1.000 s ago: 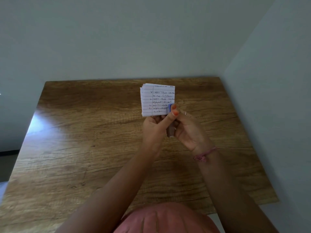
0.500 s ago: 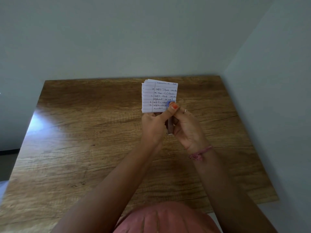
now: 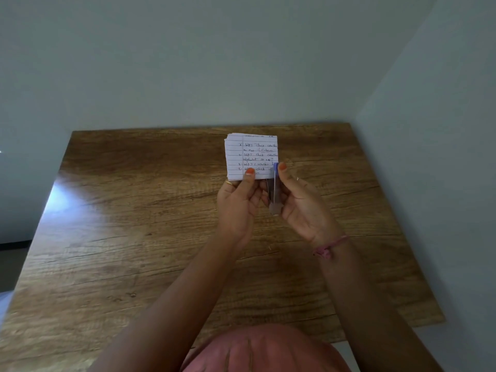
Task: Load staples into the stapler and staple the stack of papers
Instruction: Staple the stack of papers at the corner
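Pink fabric (image 3: 265, 350) is filling the bottom of my view, and past it both my forearms are reaching out over the wooden table (image 3: 134, 237), raised clear of it so I can work in the air. My right hand (image 3: 303, 208), a pink bracelet (image 3: 330, 247) at its wrist, is curling around the stapler (image 3: 274, 194), holding it upright with its blue tip pointing away from me and my thumb lying along its side; I am gripping it this way, I judge, so the mouth can bite the near right corner of the sheets. My left hand (image 3: 239, 205) is pinching the stack of papers (image 3: 252, 156) by its lower edge, thumb on the written face and fingers behind, keeping the lined sheets squared and facing me so I can watch where the staple will go. The stapler's tip is touching or overlapping that corner, though I cannot tell whether the paper is already seated inside the mouth. Loading looks done; the squeeze appears to be the step in hand. Beyond the papers the tabletop is meeting the pale wall (image 3: 214, 63).
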The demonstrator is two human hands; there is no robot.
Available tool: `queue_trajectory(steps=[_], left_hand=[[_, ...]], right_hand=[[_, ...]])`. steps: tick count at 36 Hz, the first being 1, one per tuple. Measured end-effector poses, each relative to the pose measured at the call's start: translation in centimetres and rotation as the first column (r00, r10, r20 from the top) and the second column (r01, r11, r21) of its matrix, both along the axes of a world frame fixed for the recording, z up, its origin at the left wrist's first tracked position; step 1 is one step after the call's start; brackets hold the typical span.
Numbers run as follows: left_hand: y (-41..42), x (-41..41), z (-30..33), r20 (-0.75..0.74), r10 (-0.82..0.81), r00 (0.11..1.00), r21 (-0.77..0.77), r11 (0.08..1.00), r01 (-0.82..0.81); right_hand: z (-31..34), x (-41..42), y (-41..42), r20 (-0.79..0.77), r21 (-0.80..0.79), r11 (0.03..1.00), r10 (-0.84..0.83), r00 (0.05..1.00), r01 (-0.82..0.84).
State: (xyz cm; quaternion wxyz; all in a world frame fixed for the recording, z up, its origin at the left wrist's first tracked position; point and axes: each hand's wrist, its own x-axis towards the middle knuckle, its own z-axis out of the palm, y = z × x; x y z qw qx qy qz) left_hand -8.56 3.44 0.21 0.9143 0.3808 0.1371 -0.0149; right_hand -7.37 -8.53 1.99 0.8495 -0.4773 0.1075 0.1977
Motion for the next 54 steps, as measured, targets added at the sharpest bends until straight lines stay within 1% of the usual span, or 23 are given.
queue_trajectory(steps=[6,8,9,11,12,14,16,19,21,23,25,27,30,32,33,34,35,37,38,39,41,46,54], left_hand=[[0.2,-0.1,-0.1,-0.052,0.066,0.997,-0.050,0.996,-0.068],[0.5,-0.1,-0.2,-0.063,0.070,0.996,-0.052,0.996,-0.074],[0.6,-0.1,-0.2,-0.067,0.072,0.995,-0.048,0.996,-0.075],[0.9,-0.1,-0.4,-0.077,0.076,0.994,-0.041,0.996,-0.079],[1.1,-0.1,-0.5,-0.085,0.078,0.993,-0.041,0.996,-0.081],[1.3,-0.1,-0.7,-0.107,0.081,0.991,-0.047,0.995,-0.086],[1.4,-0.1,-0.9,-0.124,0.075,0.989,-0.049,0.995,-0.082],[1.6,0.0,-1.0,-0.134,0.057,0.989,-0.051,0.997,-0.065],[1.7,0.1,-0.9,-0.137,0.050,0.989,-0.053,0.997,-0.058],[1.8,0.2,-0.8,-0.132,0.036,0.991,-0.050,0.998,-0.043],[2.0,0.3,-0.7,-0.119,0.016,0.993,-0.028,0.999,-0.019],[2.3,0.3,-0.6,-0.105,-0.014,0.994,0.013,1.000,0.015],[3.1,0.4,-0.4,-0.099,-0.097,0.990,0.088,0.990,0.106],[3.7,0.5,-0.2,-0.101,-0.161,0.982,0.141,0.975,0.174],[4.1,0.6,-0.1,-0.105,-0.189,0.976,0.166,0.965,0.204],[4.4,0.7,0.1,-0.110,-0.216,0.970,0.192,0.953,0.234],[4.7,0.8,0.2,-0.113,-0.243,0.963,0.220,0.939,0.263],[5.2,1.0,0.4,-0.112,-0.297,0.948,0.278,0.907,0.316],[5.4,1.1,0.6,-0.108,-0.323,0.940,0.309,0.888,0.340],[5.7,1.2,0.8,-0.102,-0.350,0.931,0.340,0.867,0.363],[6.0,1.3,1.2,-0.085,-0.406,0.910,0.395,0.825,0.405],[6.7,1.4,1.9,-0.092,-0.496,0.864,0.492,0.731,0.472],[7.7,1.6,2.6,-0.134,-0.541,0.830,0.438,0.719,0.540]], right_hand=[[-1.5,-0.5,-0.8,0.027,-0.136,0.989,-0.046,0.999,0.049],[-2.3,-0.7,-1.1,0.031,-0.246,0.966,-0.074,0.997,0.080],[-2.7,-0.7,-1.3,0.044,-0.332,0.938,-0.084,0.995,0.094],[-3.5,-0.6,-1.7,0.117,-0.535,0.835,-0.079,0.990,0.130],[-4.0,-0.5,-1.9,0.175,-0.641,0.752,-0.052,0.983,0.154],[-4.8,0.0,-2.4,0.275,-0.814,0.544,0.057,0.960,0.202],[-5.5,0.6,-2.7,0.292,-0.906,0.362,0.159,0.943,0.219],[-6.6,1.6,-2.9,0.228,-0.970,0.139,0.248,0.942,0.198],[-7.1,1.9,-2.8,0.200,-0.980,0.051,0.289,0.936,0.194],[-7.3,2.0,-2.6,0.190,-0.979,-0.007,0.314,0.930,0.202],[-7.3,2.0,-2.5,0.171,-0.978,-0.056,0.336,0.926,0.201],[-7.0,2.1,-2.4,0.124,-0.984,-0.077,0.353,0.927,0.161],[-5.9,2.1,-2.5,0.079,-0.993,-0.050,0.381,0.921,0.106],[-4.3,2.2,-2.5,0.181,-0.983,0.049,0.342,0.922,0.175],[-3.3,2.2,-2.5,0.245,-0.968,0.130,0.297,0.923,0.215],[-2.2,2.3,-2.5,0.283,-0.945,0.235,0.244,0.927,0.227],[-1.1,2.3,-2.6,0.281,-0.909,0.368,0.197,0.940,0.194],[1.0,2.2,-2.8,0.194,-0.736,0.677,0.179,0.965,0.022],[1.6,2.1,-2.9,0.149,-0.643,0.762,0.222,0.964,-0.077],[1.9,2.0,-3.0,0.126,-0.576,0.803,0.272,0.954,-0.153],[2.0,1.8,-2.8,0.111,-0.500,0.836,0.322,0.940,-0.227],[1.3,1.8,-2.6,0.085,-0.449,0.855,0.332,0.939,-0.262],[0.7,2.2,-2.6,0.087,-0.447,0.856,0.328,0.941,-0.258]])
